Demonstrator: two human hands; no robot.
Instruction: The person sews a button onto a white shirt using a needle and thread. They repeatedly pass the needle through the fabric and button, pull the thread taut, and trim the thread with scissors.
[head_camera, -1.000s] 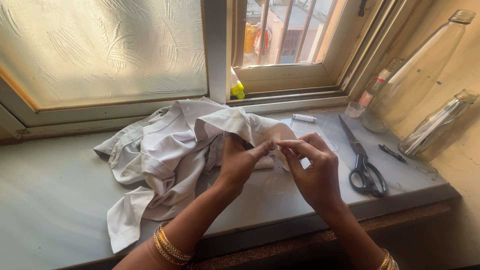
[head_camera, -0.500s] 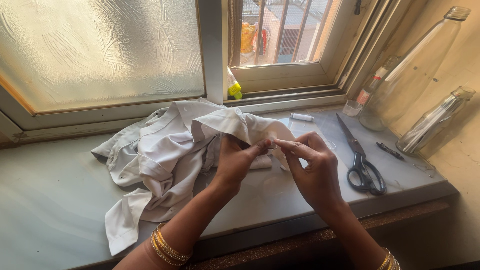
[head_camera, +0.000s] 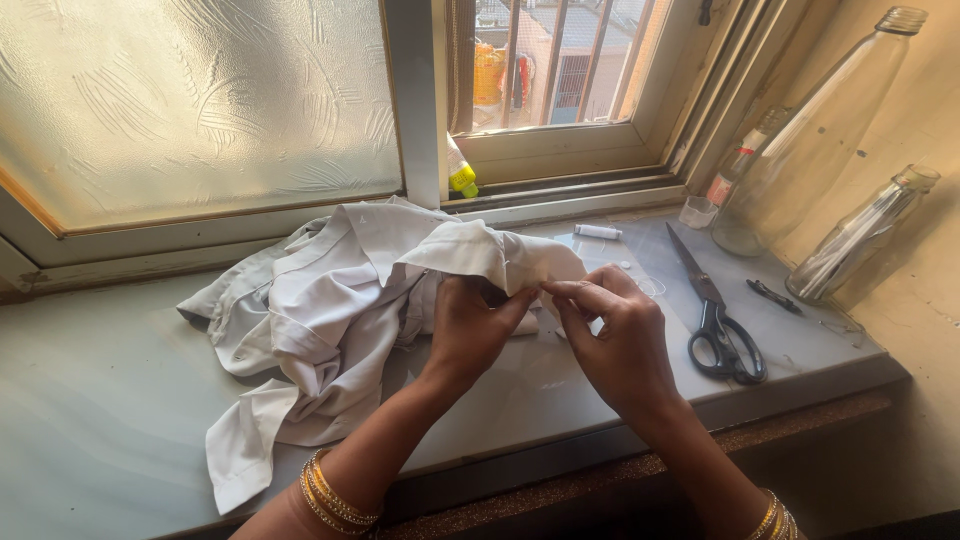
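A crumpled white shirt (head_camera: 330, 310) lies on a grey stone sill (head_camera: 110, 400) under a window. My left hand (head_camera: 470, 325) grips a raised fold of the shirt near its right edge. My right hand (head_camera: 615, 335) pinches the same spot of cloth with thumb and forefinger, fingertips touching the left hand's. Whatever is between those fingertips is too small to tell. Gold bangles sit on both wrists.
Black-handled scissors (head_camera: 715, 320) lie to the right of my hands. A white thread spool (head_camera: 597, 232) rests behind them. Two empty glass bottles (head_camera: 810, 140) lean against the right wall, with a small black tool (head_camera: 772, 295) in front. A yellow-capped bottle (head_camera: 460, 175) stands in the window track.
Both hands stay pinched on the shirt fold. The view has shifted slightly, and the fingertips have closed a little tighter together.
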